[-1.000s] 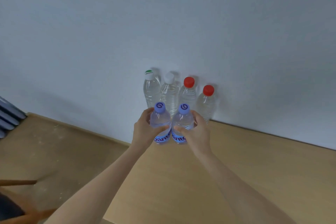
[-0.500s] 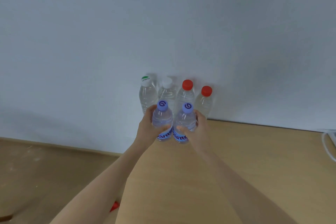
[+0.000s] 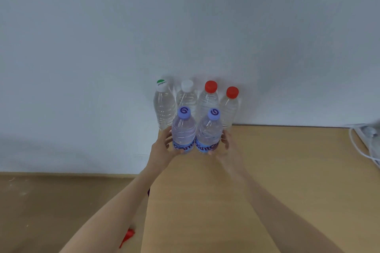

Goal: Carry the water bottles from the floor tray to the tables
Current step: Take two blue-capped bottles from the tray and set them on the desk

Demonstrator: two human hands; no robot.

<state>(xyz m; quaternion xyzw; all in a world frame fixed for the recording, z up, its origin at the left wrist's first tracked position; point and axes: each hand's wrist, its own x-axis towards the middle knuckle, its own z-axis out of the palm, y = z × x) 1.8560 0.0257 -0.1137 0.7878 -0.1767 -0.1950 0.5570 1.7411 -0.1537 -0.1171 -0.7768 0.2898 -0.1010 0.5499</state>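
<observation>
Two clear water bottles with purple caps and blue labels stand side by side at the far left corner of the wooden table [image 3: 267,170]. My left hand [image 3: 161,149] grips the left purple-capped bottle [image 3: 183,129] low on its label, and my right hand [image 3: 228,147] grips the right purple-capped bottle [image 3: 209,131] the same way. Just behind them a row of clear bottles stands against the wall: a green-and-white-capped bottle [image 3: 164,107], a white-capped bottle [image 3: 187,96] and two red-capped bottles [image 3: 209,98] [image 3: 231,107].
The grey wall [image 3: 185,26] rises right behind the bottle row. A white cable [image 3: 354,144] lies at the table's far right. The table's left edge drops to a brown floor [image 3: 51,207], where a small red object [image 3: 128,234] lies.
Both hands have carried the purple-capped bottles slightly forward towards the row at the wall. My view has swung right, so more table and the white cable show.
</observation>
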